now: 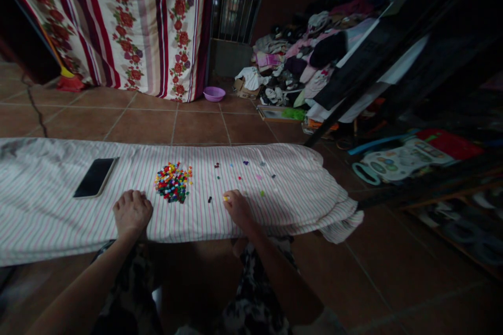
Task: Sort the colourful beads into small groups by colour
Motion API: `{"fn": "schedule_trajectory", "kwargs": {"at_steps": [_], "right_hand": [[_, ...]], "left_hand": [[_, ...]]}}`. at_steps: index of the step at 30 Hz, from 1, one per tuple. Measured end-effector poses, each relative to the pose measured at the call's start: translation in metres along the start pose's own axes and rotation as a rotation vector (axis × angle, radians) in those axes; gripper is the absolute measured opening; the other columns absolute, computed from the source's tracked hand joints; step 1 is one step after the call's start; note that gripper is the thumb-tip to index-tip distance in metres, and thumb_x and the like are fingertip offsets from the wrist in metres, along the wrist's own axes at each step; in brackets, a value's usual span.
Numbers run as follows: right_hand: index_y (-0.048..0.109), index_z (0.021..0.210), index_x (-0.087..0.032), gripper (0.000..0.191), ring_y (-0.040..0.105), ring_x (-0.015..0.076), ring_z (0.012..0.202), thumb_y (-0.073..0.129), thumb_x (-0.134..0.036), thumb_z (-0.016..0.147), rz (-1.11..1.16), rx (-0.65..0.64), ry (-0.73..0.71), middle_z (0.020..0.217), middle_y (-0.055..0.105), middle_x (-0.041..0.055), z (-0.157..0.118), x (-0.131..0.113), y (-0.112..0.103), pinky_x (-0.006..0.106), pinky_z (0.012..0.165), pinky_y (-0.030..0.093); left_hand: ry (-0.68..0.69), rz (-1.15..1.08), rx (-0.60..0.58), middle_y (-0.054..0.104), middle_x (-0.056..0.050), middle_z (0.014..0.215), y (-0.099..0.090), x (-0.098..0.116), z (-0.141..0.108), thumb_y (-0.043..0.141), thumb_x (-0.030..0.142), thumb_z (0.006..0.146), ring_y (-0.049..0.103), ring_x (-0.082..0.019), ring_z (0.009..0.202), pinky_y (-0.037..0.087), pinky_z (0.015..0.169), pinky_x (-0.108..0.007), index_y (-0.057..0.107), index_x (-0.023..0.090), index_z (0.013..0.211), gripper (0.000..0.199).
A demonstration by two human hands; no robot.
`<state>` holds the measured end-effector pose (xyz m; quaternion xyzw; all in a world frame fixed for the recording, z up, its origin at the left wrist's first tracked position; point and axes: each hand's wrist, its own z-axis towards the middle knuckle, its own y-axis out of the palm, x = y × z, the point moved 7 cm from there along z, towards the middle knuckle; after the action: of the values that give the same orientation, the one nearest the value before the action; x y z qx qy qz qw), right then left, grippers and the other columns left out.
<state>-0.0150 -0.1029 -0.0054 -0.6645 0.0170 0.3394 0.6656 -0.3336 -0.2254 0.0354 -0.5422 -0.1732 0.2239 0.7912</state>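
Note:
A heap of small multicoloured pieces (172, 182) lies on the striped cloth (302, 183). To its right are several small separate groups by colour, among them black pieces (209, 199), a red piece (239, 178), pink pieces (259, 177) and green pieces (262, 193). My right hand (237, 206) rests on the cloth right of the black pieces, its fingers closed at a small yellow piece (226, 198). My left hand (132, 212) lies knuckles up on the cloth, left of the heap, with its fingers curled; whether anything is under them is hidden.
A phone (95, 178) lies on the cloth at the left. Beyond the cloth, a purple basin (214, 94) stands on the tiled floor near a floral curtain (129, 26). A pile of clothes (298, 63) and a dark slanting pole (334, 119) are at the right.

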Motion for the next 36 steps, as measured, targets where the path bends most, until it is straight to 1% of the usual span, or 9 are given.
{"fn": "schedule_trajectory", "kwargs": {"at_steps": [4, 6, 14, 23, 29, 36], "right_hand": [[0.061, 0.099, -0.018, 0.019, 0.056, 0.0165, 0.093, 0.051, -0.012, 0.083, 0.006, 0.009, -0.044, 0.100, 0.061, 0.0056, 0.0015, -0.0032, 0.0009, 0.028, 0.082, 0.041], [0.061, 0.097, -0.018, 0.018, 0.056, 0.0168, 0.092, 0.050, -0.012, 0.084, 0.013, 0.014, -0.059, 0.098, 0.061, 0.0052, 0.0013, -0.0044, 0.0009, 0.028, 0.081, 0.041], [0.059, 0.089, -0.019, 0.011, 0.055, 0.0169, 0.087, 0.051, -0.014, 0.084, 0.002, 0.072, -0.027, 0.092, 0.062, 0.0047, -0.0007, -0.0001, -0.0016, 0.027, 0.078, 0.040], [0.060, 0.091, -0.019, 0.011, 0.055, 0.0168, 0.087, 0.052, -0.016, 0.084, -0.008, 0.115, -0.029, 0.094, 0.060, 0.0053, -0.0003, -0.0003, -0.0009, 0.027, 0.077, 0.040], [0.060, 0.090, -0.019, 0.012, 0.054, 0.0168, 0.086, 0.050, -0.015, 0.084, -0.033, 0.124, -0.031, 0.092, 0.058, 0.0051, -0.0003, -0.0014, -0.0007, 0.027, 0.077, 0.040], [0.059, 0.089, -0.019, 0.013, 0.055, 0.0170, 0.087, 0.049, -0.013, 0.083, -0.047, 0.103, -0.047, 0.092, 0.059, 0.0054, -0.0001, -0.0037, -0.0005, 0.027, 0.078, 0.040]], "left_hand": [[-0.009, 0.008, -0.016, 0.057, -0.013, 0.102, 0.0007, -0.0009, 0.0003, 0.034, 0.031, 0.086, 0.051, -0.026, 0.095, 0.033, 0.082, -0.038, 0.054, 0.013, 0.095, 0.028], [-0.005, 0.015, -0.026, 0.058, -0.013, 0.102, 0.0014, -0.0008, 0.0005, 0.034, 0.031, 0.086, 0.051, -0.026, 0.094, 0.033, 0.081, -0.038, 0.054, 0.013, 0.096, 0.029], [0.002, 0.024, -0.027, 0.058, -0.013, 0.102, 0.0030, -0.0004, 0.0010, 0.034, 0.031, 0.086, 0.051, -0.026, 0.095, 0.033, 0.081, -0.038, 0.054, 0.014, 0.095, 0.028], [-0.005, 0.023, -0.020, 0.058, -0.013, 0.102, 0.0026, -0.0006, 0.0010, 0.034, 0.031, 0.086, 0.051, -0.026, 0.096, 0.033, 0.082, -0.038, 0.055, 0.013, 0.095, 0.028], [-0.004, 0.019, -0.023, 0.058, -0.013, 0.103, 0.0031, -0.0005, 0.0013, 0.034, 0.032, 0.086, 0.051, -0.026, 0.097, 0.033, 0.082, -0.038, 0.054, 0.014, 0.094, 0.028], [-0.006, 0.016, -0.038, 0.058, -0.012, 0.101, 0.0017, -0.0001, 0.0011, 0.034, 0.031, 0.086, 0.052, -0.027, 0.096, 0.033, 0.081, -0.037, 0.054, 0.014, 0.095, 0.028]]}}
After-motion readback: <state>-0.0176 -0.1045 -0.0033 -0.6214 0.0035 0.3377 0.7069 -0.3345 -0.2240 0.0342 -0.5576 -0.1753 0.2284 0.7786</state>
